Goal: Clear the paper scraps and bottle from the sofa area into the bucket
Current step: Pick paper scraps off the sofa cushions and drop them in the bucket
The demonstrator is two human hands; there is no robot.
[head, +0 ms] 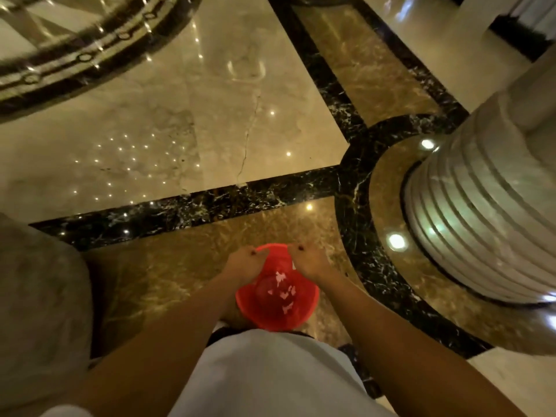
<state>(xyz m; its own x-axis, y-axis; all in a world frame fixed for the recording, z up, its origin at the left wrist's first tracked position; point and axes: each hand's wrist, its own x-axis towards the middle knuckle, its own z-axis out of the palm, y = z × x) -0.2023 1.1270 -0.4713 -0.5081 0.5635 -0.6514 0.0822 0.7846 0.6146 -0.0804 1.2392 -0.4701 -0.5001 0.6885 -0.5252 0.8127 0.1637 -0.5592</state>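
A red bucket (264, 314) hangs in front of my body above the marble floor. Several pale paper scraps (284, 288) lie inside it, and a rounded clear shape beside them may be the bottle (264, 288). My left hand (243, 264) is closed on the bucket's left rim. My right hand (310, 261) is closed on the right rim. Both forearms reach down from the bottom of the view.
A thick fluted marble column (481, 212) rises at the right. A grey upholstered edge (39, 296) fills the left. Polished beige and brown floor (180, 121) with black inlay bands stretches ahead, with a dark curved band at the top left.
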